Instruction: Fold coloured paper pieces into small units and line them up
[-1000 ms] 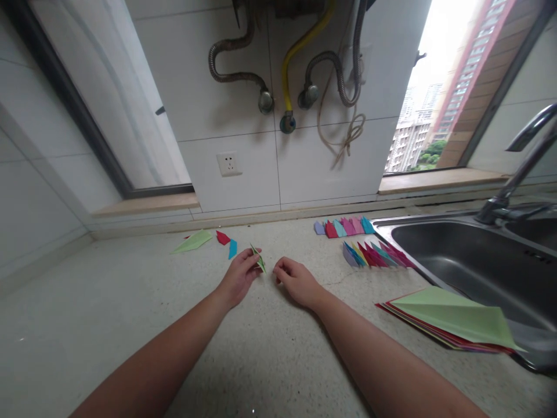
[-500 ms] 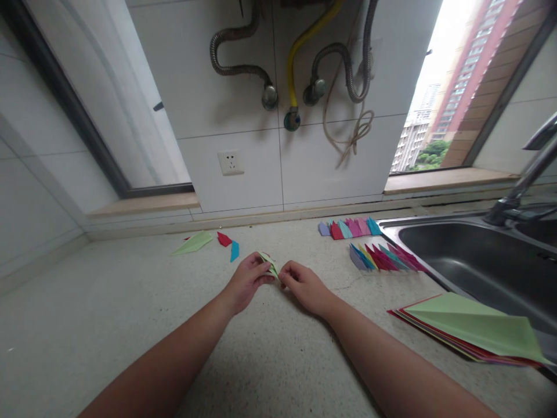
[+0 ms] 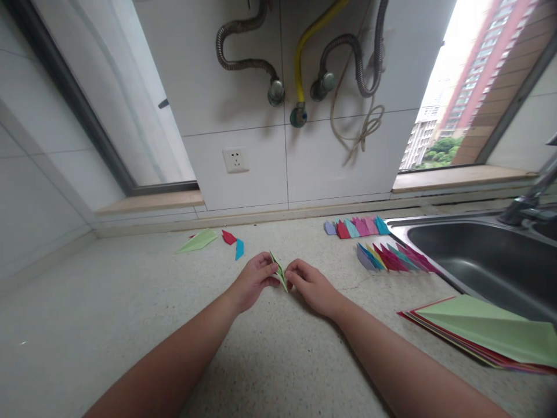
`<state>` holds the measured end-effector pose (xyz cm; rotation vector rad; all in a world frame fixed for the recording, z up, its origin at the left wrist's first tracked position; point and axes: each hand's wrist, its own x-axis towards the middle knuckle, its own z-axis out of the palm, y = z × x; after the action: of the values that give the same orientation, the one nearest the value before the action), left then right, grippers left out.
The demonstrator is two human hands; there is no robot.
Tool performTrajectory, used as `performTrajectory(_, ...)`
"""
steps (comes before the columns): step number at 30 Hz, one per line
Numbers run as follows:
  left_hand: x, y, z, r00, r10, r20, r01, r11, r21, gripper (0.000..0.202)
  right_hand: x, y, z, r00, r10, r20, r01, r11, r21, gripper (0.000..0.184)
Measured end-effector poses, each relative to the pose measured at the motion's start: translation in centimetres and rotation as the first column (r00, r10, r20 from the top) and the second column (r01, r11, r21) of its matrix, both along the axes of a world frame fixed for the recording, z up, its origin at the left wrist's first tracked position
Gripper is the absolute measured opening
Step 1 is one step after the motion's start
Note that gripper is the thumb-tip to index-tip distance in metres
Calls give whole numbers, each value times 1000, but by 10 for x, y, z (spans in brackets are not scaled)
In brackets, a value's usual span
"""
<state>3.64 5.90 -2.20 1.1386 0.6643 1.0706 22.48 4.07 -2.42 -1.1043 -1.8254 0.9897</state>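
Observation:
A small folded piece of light green paper (image 3: 279,270) is held above the middle of the counter, its narrow layered edge facing me. My left hand (image 3: 256,280) pinches it from the left, with the thumb on the near side. From the right, my right hand (image 3: 310,284) has its fingers curled and thumb and fingertips closed at the paper's lower edge. Some of the paper is hidden behind the left fingers. Left of the hands lie a light green folded sheet (image 3: 198,241), a red folded piece (image 3: 228,237) and a blue folded piece (image 3: 239,249).
Two rows of coloured folded pieces, a back row (image 3: 359,227) and a front row (image 3: 394,257), stand beside the sink (image 3: 461,255). A stack of folded sheets (image 3: 487,325) lies at the right, near the sink's edge. Behind rises a tiled wall with a socket (image 3: 235,159) and hoses.
The green paper has turned more edge-on and steeper between my fingers. Both hands stay close together. The whole scene has shifted slightly in view.

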Motion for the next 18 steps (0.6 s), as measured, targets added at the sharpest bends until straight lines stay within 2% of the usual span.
performTrajectory(6,0,-2,2,994,-91,-58,92,996,6,29,0,-2,3,999,35,-26,-35,999,7,19)
performTrajectory(10,0,-2,1,994,-75,-74,76,997,1,29,0,-3,3,999,43,-9,-43,999,17,20)
performTrajectory(14,0,-2,0,995,-69,-72,69,998,5,28,-1,-5,2,992,112,-57,-111,994,12,20)
performTrajectory(18,1,1,-2,996,-42,-80,44,999,21,26,-3,-4,-1,997,63,-39,-61,997,35,21)
